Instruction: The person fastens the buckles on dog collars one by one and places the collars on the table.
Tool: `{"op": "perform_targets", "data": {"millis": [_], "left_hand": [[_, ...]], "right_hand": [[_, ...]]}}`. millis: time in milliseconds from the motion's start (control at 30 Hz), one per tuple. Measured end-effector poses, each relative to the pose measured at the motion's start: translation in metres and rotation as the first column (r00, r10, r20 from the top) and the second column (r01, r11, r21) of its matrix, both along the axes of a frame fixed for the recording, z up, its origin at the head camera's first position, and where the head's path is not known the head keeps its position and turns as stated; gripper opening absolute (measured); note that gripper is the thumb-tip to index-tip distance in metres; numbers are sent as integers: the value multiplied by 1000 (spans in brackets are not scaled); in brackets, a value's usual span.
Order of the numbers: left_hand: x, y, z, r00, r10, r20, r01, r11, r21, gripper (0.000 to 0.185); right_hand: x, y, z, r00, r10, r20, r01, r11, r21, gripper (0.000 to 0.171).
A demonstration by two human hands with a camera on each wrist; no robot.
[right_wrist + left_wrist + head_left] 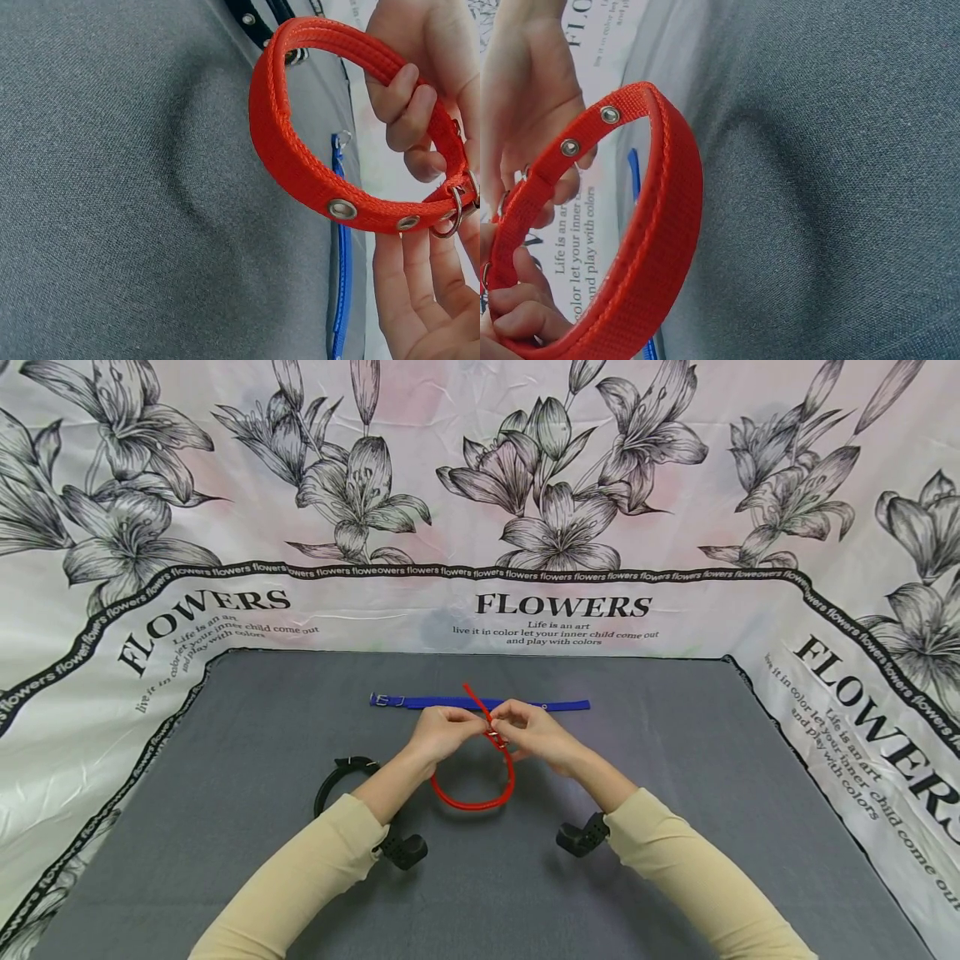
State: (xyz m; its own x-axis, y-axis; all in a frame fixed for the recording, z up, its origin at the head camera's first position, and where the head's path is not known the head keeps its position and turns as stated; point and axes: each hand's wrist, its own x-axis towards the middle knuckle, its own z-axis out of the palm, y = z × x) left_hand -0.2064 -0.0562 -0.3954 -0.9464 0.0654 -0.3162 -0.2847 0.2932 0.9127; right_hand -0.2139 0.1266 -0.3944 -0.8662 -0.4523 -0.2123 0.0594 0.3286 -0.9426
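A red collar (474, 805), bent round into a loop, is held up over the grey table between both hands. My left hand (444, 732) grips the band beside the metal buckle (495, 737), fingers curled round it in the right wrist view. At the buckle's other side, my right hand (534, 735) pinches with thumb and forefinger; its other fingers extend beneath the band. The strap's free end (472, 695) sticks up past the buckle. Metal eyelets (343, 208) and a D-ring (455, 214) show on the band. Fingers partly hide the buckle.
Behind the hands, a blue collar (442, 702) lies stretched flat across the table (645, 710). A coiled black collar (324, 793) rests left, partly behind the left forearm. Flower-printed cloth (405, 610) borders the table at the back and sides.
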Motion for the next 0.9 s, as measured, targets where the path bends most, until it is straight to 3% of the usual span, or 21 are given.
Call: {"op": "perform_targets", "data": {"millis": [133,333,500,700,900], "left_hand": [[1,-2,1,1000,-3,9,2,999,36,19],[-2,-8,-1,998,-66,-10,67,986,150,24],[-2,-12,-1,996,-94,-6,94,981,169,29],[0,-14,-6,997,-76,-9,76,984,163,27],[-1,-14,-9,998,-52,-21,55,983,175,26]], "right_hand": [[-1,1,-1,1000,-8,-17,8,1000,16,24],[-2,3,1,998,-47,-32,48,999,9,26],[-3,4,2,997,-65,-42,65,998,0,31],[-2,4,2,994,-97,-58,97,995,-11,25],[-2,3,3,995,-85,-52,85,996,9,31]]}}
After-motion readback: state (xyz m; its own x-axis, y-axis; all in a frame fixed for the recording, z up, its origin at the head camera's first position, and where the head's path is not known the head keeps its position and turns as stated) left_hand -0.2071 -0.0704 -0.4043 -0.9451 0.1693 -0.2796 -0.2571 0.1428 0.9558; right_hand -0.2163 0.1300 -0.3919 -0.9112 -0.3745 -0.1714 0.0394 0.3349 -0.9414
